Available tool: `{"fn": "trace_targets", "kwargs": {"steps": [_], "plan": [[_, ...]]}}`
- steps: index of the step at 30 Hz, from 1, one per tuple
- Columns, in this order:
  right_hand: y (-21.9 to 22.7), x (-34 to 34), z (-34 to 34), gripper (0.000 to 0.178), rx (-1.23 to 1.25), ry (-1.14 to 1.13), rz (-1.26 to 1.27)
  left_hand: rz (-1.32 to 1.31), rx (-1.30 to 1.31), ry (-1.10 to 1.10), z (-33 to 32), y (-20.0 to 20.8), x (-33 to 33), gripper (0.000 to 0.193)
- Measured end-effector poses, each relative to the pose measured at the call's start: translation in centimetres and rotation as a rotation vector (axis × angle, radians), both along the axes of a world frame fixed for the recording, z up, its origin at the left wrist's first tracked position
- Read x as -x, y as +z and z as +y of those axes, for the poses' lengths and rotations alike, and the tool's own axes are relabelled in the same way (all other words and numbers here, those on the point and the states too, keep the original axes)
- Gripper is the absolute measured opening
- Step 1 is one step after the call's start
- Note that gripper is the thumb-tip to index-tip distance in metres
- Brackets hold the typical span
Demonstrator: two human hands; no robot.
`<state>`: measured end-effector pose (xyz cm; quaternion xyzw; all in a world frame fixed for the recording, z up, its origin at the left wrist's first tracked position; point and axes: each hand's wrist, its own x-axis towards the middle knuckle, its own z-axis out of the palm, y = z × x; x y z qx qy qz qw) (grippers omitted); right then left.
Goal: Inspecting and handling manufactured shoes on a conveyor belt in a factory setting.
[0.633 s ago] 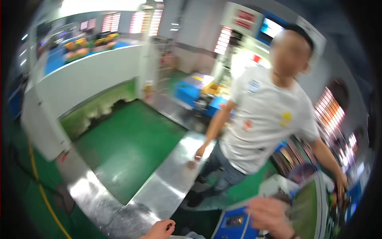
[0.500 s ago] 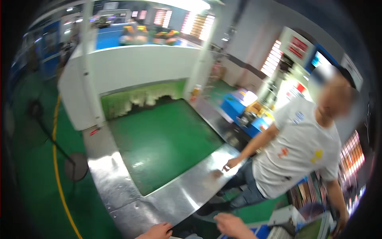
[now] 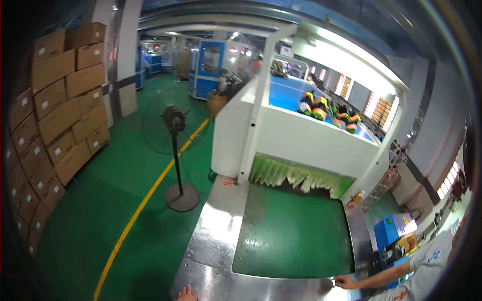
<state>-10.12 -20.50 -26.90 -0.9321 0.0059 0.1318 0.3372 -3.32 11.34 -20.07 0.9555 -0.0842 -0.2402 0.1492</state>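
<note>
My left hand (image 3: 187,293) shows only in part at the lower edge, its short stretch of fingers pointing up at the near edge of a shiny metal border (image 3: 261,288). Nothing shows in those fingers. The border frames a flat green surface (image 3: 296,231), which runs under a ragged green fringe curtain (image 3: 301,178) on a white housing (image 3: 306,145). My right hand is out of view. At the lower right, a co-worker's hand (image 3: 345,282) is over the metal border, with the sleeve of a printed light shirt (image 3: 427,261) behind it.
A black pedestal fan (image 3: 174,120) stands on the green floor left of the metal border, beside a yellow line (image 3: 135,215). Brown cartons (image 3: 60,110) are stacked at far left. Several dark, orange and green items (image 3: 314,106) lie on a blue surface (image 3: 286,93) above the housing.
The view has swung left, bringing the cartons and whole fan in. The housing and co-worker have shifted right in the picture. My right hand has left the view; my left shows less.
</note>
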Motion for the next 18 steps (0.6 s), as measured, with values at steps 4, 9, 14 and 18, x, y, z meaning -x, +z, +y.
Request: {"fn": "trace_targets", "kwargs": {"steps": [4, 9, 14, 18], "plan": [[-0.5, -2.8, -1.8, 0.029, -0.233, 0.309, 0.116, 0.12, 0.088, 0.05, -0.7, 0.0, -0.2, 0.051], [2.5, -10.6, 2.3, 0.06, 0.095, 0.416, 0.461, -0.052, 0.179, -0.074, 0.4, -2.3, -1.6, 0.038], [18.3, -24.9, 11.8, 0.046, 0.119, 0.487, -0.345, -0.121, 0.5, -0.25, 1.6, -6.6, -2.2, 0.04], [34.3, -35.9, 17.3, 0.064, 0.171, 0.29, -0.57, -0.099, 0.198, -0.455, 2.7, -10.2, -2.4, 0.04]]}}
